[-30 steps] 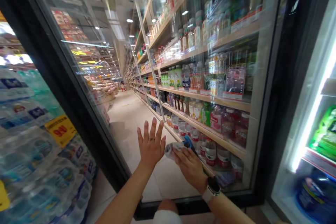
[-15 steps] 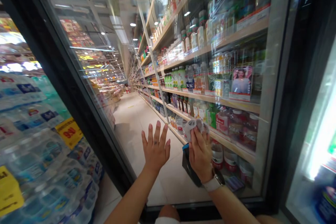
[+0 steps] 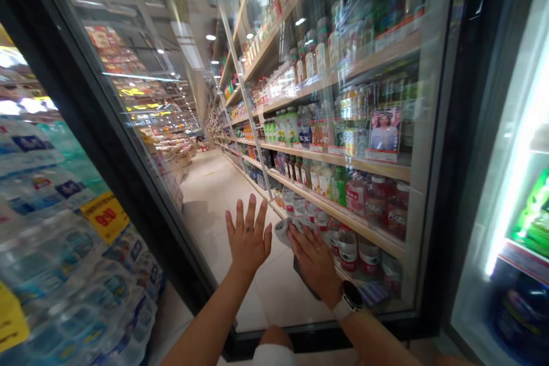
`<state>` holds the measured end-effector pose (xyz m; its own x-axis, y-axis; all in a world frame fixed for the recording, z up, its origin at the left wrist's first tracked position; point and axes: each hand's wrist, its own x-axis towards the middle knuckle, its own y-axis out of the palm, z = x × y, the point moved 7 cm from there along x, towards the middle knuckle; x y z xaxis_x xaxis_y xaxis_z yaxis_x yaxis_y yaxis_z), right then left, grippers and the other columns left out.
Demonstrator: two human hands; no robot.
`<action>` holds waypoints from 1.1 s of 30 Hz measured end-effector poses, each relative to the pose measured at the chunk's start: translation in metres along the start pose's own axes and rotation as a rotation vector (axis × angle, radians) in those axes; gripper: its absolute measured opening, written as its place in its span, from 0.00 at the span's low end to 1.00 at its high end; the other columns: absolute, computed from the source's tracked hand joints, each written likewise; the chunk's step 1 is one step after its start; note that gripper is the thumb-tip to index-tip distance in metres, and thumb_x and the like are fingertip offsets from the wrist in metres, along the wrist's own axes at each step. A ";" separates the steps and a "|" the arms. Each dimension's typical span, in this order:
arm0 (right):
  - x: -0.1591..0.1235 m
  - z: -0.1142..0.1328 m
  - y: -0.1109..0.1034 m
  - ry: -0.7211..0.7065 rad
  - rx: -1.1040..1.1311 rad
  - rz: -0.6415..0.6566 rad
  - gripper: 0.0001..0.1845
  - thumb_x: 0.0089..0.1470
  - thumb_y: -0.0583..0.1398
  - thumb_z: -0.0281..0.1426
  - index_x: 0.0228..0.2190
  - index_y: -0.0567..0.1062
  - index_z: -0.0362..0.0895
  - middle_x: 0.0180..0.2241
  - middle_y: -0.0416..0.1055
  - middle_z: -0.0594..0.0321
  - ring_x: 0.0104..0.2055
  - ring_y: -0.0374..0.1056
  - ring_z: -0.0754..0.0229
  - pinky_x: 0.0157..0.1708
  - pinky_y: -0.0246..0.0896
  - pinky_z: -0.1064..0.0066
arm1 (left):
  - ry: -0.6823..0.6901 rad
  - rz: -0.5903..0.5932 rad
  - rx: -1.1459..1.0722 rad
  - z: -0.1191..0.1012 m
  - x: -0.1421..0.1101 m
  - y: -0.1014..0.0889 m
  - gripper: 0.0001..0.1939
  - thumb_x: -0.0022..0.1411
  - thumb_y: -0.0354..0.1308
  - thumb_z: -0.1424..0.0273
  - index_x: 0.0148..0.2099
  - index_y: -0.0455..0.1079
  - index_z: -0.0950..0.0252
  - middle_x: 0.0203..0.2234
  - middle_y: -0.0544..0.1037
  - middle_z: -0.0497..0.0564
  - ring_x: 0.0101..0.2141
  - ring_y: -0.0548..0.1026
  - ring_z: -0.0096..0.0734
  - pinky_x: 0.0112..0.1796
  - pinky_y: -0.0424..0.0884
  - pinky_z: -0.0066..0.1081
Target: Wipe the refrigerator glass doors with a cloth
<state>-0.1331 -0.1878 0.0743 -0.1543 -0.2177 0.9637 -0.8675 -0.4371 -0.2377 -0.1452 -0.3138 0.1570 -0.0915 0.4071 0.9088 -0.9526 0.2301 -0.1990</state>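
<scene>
My left hand (image 3: pixel 249 237) lies flat with its fingers spread against the glass pane (image 3: pixel 214 274) of a black-framed door. Lower right of centre, my right hand (image 3: pixel 315 266) presses a crumpled grey cloth (image 3: pixel 282 231) to the same pane, its fingers laid over the cloth. The palm hides part of the cloth. A watch (image 3: pixel 350 296) with a pale strap sits on my right wrist. Behind that hand shows part of a dark object (image 3: pixel 304 280), mostly covered.
The black door frame (image 3: pixel 128 166) slants down on the left. Beyond it stand stacked packs of bottled water (image 3: pixel 77 251) with a yellow price sign (image 3: pixel 105 216). Shelves of bottles (image 3: pixel 334 151) and an aisle floor (image 3: pixel 206 174) appear in the glass. A lit cooler (image 3: pixel 523 246) is at right.
My right hand has slid left and slightly down across the glass with the cloth, closer to my left hand, its fingers now tilted left. The left hand stays flat; the view has shifted slightly.
</scene>
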 end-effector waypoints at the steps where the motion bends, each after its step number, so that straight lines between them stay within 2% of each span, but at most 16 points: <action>1: 0.009 -0.004 -0.005 0.026 -0.014 -0.016 0.25 0.63 0.48 0.19 0.59 0.68 0.42 0.56 0.72 0.58 0.61 0.64 0.60 0.66 0.49 0.63 | -0.001 0.002 0.002 0.000 0.000 0.000 0.35 0.66 0.52 0.69 0.71 0.44 0.61 0.68 0.52 0.56 0.69 0.42 0.42 0.67 0.39 0.49; 6: 0.042 -0.023 -0.020 0.175 0.009 -0.101 0.33 0.64 0.50 0.21 0.68 0.50 0.42 0.62 0.64 0.54 0.68 0.54 0.54 0.66 0.51 0.56 | 0.000 0.000 0.015 -0.002 0.000 -0.002 0.35 0.66 0.51 0.69 0.71 0.44 0.61 0.68 0.52 0.57 0.69 0.43 0.43 0.67 0.39 0.49; 10: 0.039 -0.020 -0.016 0.214 0.067 -0.130 0.35 0.65 0.50 0.22 0.69 0.45 0.45 0.63 0.62 0.54 0.67 0.54 0.53 0.65 0.54 0.55 | 0.001 0.005 0.011 -0.002 -0.002 -0.002 0.35 0.66 0.52 0.69 0.71 0.45 0.62 0.68 0.52 0.57 0.69 0.43 0.43 0.67 0.39 0.49; 12: 0.027 -0.012 -0.006 0.189 0.069 -0.091 0.34 0.65 0.50 0.23 0.68 0.48 0.45 0.62 0.64 0.55 0.65 0.58 0.54 0.63 0.56 0.57 | -0.005 0.014 0.001 0.000 -0.003 0.000 0.35 0.66 0.52 0.69 0.71 0.45 0.61 0.67 0.53 0.57 0.69 0.43 0.43 0.67 0.39 0.50; 14: 0.009 0.001 0.005 0.117 0.070 -0.030 0.31 0.64 0.50 0.22 0.66 0.55 0.45 0.59 0.68 0.56 0.62 0.63 0.57 0.62 0.58 0.60 | -0.006 0.016 -0.011 0.001 -0.003 0.002 0.35 0.66 0.52 0.68 0.71 0.45 0.60 0.67 0.54 0.56 0.69 0.42 0.43 0.67 0.39 0.50; 18: -0.037 0.027 0.022 -0.073 0.150 0.064 0.24 0.63 0.48 0.21 0.56 0.71 0.44 0.50 0.76 0.60 0.53 0.70 0.62 0.59 0.61 0.67 | 0.000 -0.005 -0.015 0.001 -0.003 0.003 0.34 0.67 0.51 0.68 0.71 0.45 0.60 0.67 0.53 0.56 0.69 0.42 0.42 0.67 0.39 0.49; 22: -0.060 0.035 0.026 -0.198 0.195 0.137 0.23 0.64 0.46 0.20 0.51 0.75 0.44 0.47 0.77 0.62 0.50 0.70 0.64 0.55 0.65 0.70 | -0.010 -0.007 -0.033 0.002 -0.002 0.003 0.35 0.66 0.52 0.68 0.71 0.44 0.59 0.67 0.53 0.55 0.69 0.42 0.41 0.67 0.38 0.48; 24: -0.056 0.032 0.024 -0.218 0.184 0.159 0.23 0.64 0.47 0.20 0.53 0.74 0.44 0.49 0.76 0.62 0.52 0.69 0.64 0.56 0.64 0.69 | -0.010 -0.008 -0.034 0.002 -0.002 0.004 0.35 0.66 0.52 0.68 0.71 0.44 0.59 0.67 0.54 0.56 0.69 0.43 0.42 0.67 0.39 0.49; 27: -0.032 0.023 0.016 -0.182 0.143 0.129 0.24 0.63 0.48 0.21 0.55 0.72 0.44 0.53 0.74 0.60 0.56 0.68 0.63 0.59 0.60 0.66 | -0.005 -0.002 -0.016 0.002 -0.002 0.003 0.35 0.66 0.52 0.68 0.71 0.44 0.59 0.67 0.54 0.56 0.68 0.44 0.43 0.67 0.40 0.49; 30: 0.003 0.003 0.003 -0.021 0.051 0.059 0.28 0.62 0.48 0.19 0.61 0.66 0.45 0.57 0.70 0.57 0.61 0.64 0.60 0.64 0.54 0.62 | -0.002 0.000 -0.009 0.001 -0.002 0.001 0.34 0.66 0.51 0.68 0.71 0.45 0.61 0.67 0.55 0.57 0.69 0.43 0.43 0.67 0.40 0.49; 33: 0.032 -0.023 -0.015 0.183 0.003 -0.055 0.32 0.63 0.47 0.20 0.66 0.55 0.46 0.63 0.63 0.56 0.67 0.54 0.54 0.66 0.50 0.53 | 0.001 0.003 0.004 -0.001 -0.002 -0.002 0.34 0.66 0.51 0.69 0.71 0.45 0.62 0.67 0.55 0.56 0.69 0.43 0.43 0.67 0.39 0.49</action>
<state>-0.1359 -0.1684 0.1115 -0.1903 -0.0310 0.9812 -0.8755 -0.4469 -0.1839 -0.1433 -0.3141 0.1553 -0.0938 0.4086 0.9079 -0.9535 0.2256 -0.2000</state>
